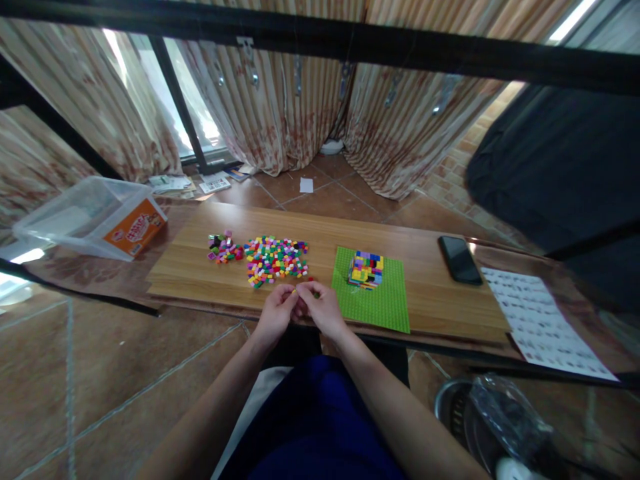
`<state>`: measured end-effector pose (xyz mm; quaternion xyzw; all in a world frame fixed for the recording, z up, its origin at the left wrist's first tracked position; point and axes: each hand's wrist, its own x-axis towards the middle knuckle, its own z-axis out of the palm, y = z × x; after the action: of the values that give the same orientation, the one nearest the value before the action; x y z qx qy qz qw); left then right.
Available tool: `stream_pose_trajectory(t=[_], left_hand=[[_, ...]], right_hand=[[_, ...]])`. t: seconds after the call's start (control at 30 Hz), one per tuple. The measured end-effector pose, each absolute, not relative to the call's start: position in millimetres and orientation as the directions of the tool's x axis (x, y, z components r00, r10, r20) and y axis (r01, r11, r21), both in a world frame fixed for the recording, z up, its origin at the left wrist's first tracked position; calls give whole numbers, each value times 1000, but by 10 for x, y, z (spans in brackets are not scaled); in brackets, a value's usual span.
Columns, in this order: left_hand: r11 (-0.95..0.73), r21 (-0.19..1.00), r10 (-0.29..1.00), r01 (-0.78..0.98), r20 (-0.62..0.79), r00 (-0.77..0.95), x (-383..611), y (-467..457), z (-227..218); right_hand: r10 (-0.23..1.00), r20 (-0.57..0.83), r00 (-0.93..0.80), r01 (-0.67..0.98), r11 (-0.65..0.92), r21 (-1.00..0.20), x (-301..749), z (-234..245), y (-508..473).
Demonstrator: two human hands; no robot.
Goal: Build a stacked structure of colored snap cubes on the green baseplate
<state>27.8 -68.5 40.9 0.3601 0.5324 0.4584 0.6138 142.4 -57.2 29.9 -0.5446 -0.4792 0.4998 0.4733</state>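
My left hand (277, 309) and my right hand (323, 307) meet at the table's front edge, fingers pinched together. A tiny yellow toy brick (295, 291) shows between their fingertips; anything else inside is hidden. Just beyond them lies a spread of loose, many-coloured toy bricks (277, 259). A smaller heap of pink, dark and orange pieces (226, 248) sits to its left. Right of my hands, a green baseplate (387, 307) carries a blocky model (367, 269) of yellow, blue, purple and red bricks.
A clear plastic box (85, 220) with an orange label stands at the table's left end. Toward the right lie a black phone (460, 260) and a printed sheet (547, 320). A dark metal bar (320, 33) crosses above the table. Below right is a round metal container (453, 407).
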Motion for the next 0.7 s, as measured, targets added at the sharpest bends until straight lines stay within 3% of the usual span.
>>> stream_pose_trajectory(t=[0.43,0.7], left_hand=[[189,979,982,-82,-188,22,242,-730,262],[177,962,979,206,-193,61,202,-745,352]], right_hand=[[965,-259,-31,-70,-260,-963,1437,342,-626],[993,-118,-5,93,-117,-989,1511,276,-634]])
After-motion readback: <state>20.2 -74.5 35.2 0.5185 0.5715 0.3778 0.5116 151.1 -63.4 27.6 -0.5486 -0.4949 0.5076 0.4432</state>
